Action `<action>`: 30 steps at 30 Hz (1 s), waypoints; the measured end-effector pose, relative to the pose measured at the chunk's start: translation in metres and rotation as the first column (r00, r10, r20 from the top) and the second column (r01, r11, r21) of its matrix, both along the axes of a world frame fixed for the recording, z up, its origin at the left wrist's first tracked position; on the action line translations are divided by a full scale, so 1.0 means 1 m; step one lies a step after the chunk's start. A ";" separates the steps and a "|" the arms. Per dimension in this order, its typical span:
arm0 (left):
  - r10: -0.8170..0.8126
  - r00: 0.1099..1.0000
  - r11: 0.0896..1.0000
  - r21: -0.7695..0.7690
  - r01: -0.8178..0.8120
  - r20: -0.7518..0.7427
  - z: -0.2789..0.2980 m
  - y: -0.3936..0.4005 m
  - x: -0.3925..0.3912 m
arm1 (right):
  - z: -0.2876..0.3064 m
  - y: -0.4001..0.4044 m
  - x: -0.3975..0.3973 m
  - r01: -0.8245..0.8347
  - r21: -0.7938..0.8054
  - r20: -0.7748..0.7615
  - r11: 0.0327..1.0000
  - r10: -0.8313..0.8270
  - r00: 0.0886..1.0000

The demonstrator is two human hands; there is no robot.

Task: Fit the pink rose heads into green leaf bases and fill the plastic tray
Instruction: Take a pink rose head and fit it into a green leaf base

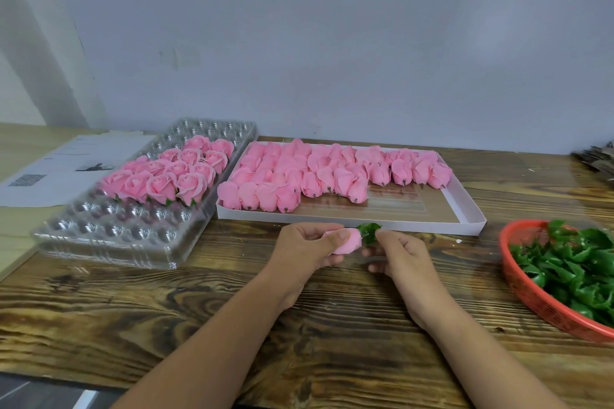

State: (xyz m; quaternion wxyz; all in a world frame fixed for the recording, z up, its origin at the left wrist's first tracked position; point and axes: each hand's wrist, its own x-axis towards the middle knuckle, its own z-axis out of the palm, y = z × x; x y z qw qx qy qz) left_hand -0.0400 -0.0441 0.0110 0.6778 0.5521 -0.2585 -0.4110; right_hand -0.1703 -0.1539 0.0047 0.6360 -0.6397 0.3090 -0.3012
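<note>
Where the wooden counter point(166, 309) meets the wall: clear plastic tray point(109, 236), middle rows filled with finished pink roses point(166, 176); white box point(465, 209) of bare rose heads point(332, 173); red basket point(528, 292) of green leaf bases point(571, 269). Left hand point(305, 249), fingers curled around one rose head point(347, 244); right hand point(402, 259) pinches a leaf base point(368, 232) touching its tip.

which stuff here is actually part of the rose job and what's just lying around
Part of the job:
- rose head held in the left hand
- leaf base pinched by the right hand
- plastic tray, partly filled
- white box of loose rose heads
- red basket of leaf bases

Lying about:
- printed papers
- brown pile, far right edge, unclear what
</note>
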 end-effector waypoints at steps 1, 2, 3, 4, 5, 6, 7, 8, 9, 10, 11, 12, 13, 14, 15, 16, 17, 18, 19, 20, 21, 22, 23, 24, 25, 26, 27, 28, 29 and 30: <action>0.009 1.000 1.000 0.006 -0.009 0.005 -0.001 0.000 0.000 | -0.001 0.000 0.000 -0.002 -0.008 -0.004 1.000 0.001 1.000; 0.021 1.000 1.000 0.013 -0.021 0.012 -0.001 0.000 0.000 | -0.001 0.000 0.000 -0.004 -0.018 -0.008 1.000 0.004 1.000; 0.036 0.999 0.999 0.018 -0.036 0.019 -0.002 -0.001 -0.001 | -0.001 0.001 0.000 -0.008 -0.030 -0.009 1.000 0.008 1.000; 0.051 0.998 0.998 0.021 -0.051 0.025 -0.002 -0.001 -0.001 | -0.001 0.001 0.000 -0.012 -0.039 -0.008 0.999 0.012 1.000; 0.064 0.998 0.998 0.022 -0.065 0.029 -0.002 -0.002 -0.002 | 0.000 0.002 -0.001 -0.015 -0.046 -0.006 0.999 0.015 1.000; 0.075 0.997 0.997 0.024 -0.075 0.032 -0.002 -0.002 -0.002 | 0.001 0.002 -0.001 -0.019 -0.054 -0.008 0.998 0.018 1.000; 0.084 0.996 0.996 0.029 -0.085 0.034 -0.002 -0.003 -0.003 | 0.001 0.002 -0.001 -0.023 -0.063 -0.014 0.998 0.022 1.000; 0.095 0.995 0.995 0.035 -0.096 0.035 -0.002 -0.004 -0.003 | 0.002 0.002 -0.002 -0.028 -0.072 -0.021 0.997 0.026 0.999; 0.105 0.994 0.994 0.039 -0.107 0.036 -0.003 -0.004 -0.004 | 0.001 0.003 -0.002 -0.030 -0.079 -0.027 0.996 0.028 0.999; 0.114 0.993 0.992 0.041 -0.116 0.038 -0.003 -0.005 -0.004 | 0.002 0.003 -0.002 -0.030 -0.085 -0.032 0.996 0.028 0.999; 0.120 0.992 0.992 0.041 -0.122 0.038 -0.004 -0.005 -0.004 | 0.002 0.003 -0.002 -0.029 -0.088 -0.036 0.996 0.026 0.999; 0.124 0.992 0.991 0.041 -0.125 0.036 -0.004 -0.005 -0.005 | 0.002 0.004 -0.001 -0.027 -0.087 -0.038 0.996 0.024 0.999; 0.125 0.992 0.991 0.041 -0.126 0.034 -0.004 -0.005 -0.005 | 0.003 0.004 -0.001 -0.027 -0.086 -0.038 0.996 0.023 0.999; 0.123 0.992 0.991 0.041 -0.125 0.034 -0.004 -0.005 -0.005 | 0.003 0.004 -0.001 -0.027 -0.088 -0.036 0.996 0.024 0.999; 0.121 0.992 0.992 0.042 -0.123 0.034 -0.003 -0.005 -0.005 | 0.002 0.004 -0.001 -0.028 -0.091 -0.035 0.995 0.025 0.999; 0.121 0.992 0.992 0.042 -0.123 0.033 -0.003 -0.005 -0.005 | 0.002 0.004 -0.002 -0.030 -0.094 -0.034 0.995 0.027 0.999; 0.124 0.992 0.991 0.044 -0.125 0.031 -0.003 -0.005 -0.004 | 0.002 0.003 -0.002 -0.034 -0.096 -0.033 0.995 0.031 0.999; 0.129 0.991 0.990 0.046 -0.130 0.028 -0.003 -0.005 -0.004 | 0.002 0.004 -0.002 -0.046 -0.100 -0.029 0.994 0.043 0.999; 0.134 0.991 0.990 0.049 -0.135 0.025 -0.003 -0.005 -0.004 | 0.002 0.004 -0.003 -0.065 -0.111 -0.025 0.992 0.062 0.998; 0.134 0.991 0.989 0.052 -0.136 0.025 -0.003 -0.005 -0.004 | 0.002 0.005 -0.003 -0.087 -0.132 -0.022 0.987 0.085 0.996; 0.129 0.991 0.990 0.055 -0.131 0.032 -0.003 -0.005 -0.004 | 0.003 0.006 -0.003 -0.106 -0.161 -0.022 0.981 0.104 0.994; 0.120 0.992 0.991 0.057 -0.122 0.042 -0.002 -0.005 -0.004 | 0.004 0.007 -0.003 -0.115 -0.189 -0.025 0.975 0.112 0.993; 0.111 0.993 0.992 0.060 -0.114 0.049 -0.002 -0.004 -0.004 | 0.004 0.007 -0.003 -0.113 -0.209 -0.026 0.971 0.110 0.994; 0.106 0.993 0.992 0.062 -0.109 0.051 -0.001 -0.004 -0.004 | 0.004 0.007 -0.003 -0.107 -0.222 -0.024 0.969 0.104 0.994; 0.103 0.993 0.992 0.062 -0.107 0.051 -0.001 -0.004 -0.005 | 0.003 0.007 -0.003 -0.102 -0.230 -0.021 0.968 0.100 0.995; 0.104 0.993 0.992 0.062 -0.107 0.052 -0.001 -0.004 -0.005 | 0.003 0.007 -0.002 -0.099 -0.234 -0.021 0.967 0.097 0.995; 0.107 0.993 0.992 0.061 -0.110 0.054 -0.001 -0.004 -0.005 | 0.003 0.008 -0.002 -0.091 -0.230 -0.023 0.969 0.088 0.996; 0.111 0.992 0.992 0.060 -0.115 0.055 -0.001 -0.004 -0.005 | 0.003 0.007 -0.002 -0.073 -0.217 -0.028 0.974 0.069 0.997; 0.115 0.992 0.991 0.058 -0.118 0.056 -0.001 -0.004 -0.006 | 0.002 0.006 -0.002 -0.048 -0.194 -0.038 0.980 0.042 0.998; 0.117 0.991 0.991 0.059 -0.120 0.059 -0.001 -0.005 -0.006 | 0.001 0.005 -0.002 -0.027 -0.167 -0.055 0.986 0.018 0.998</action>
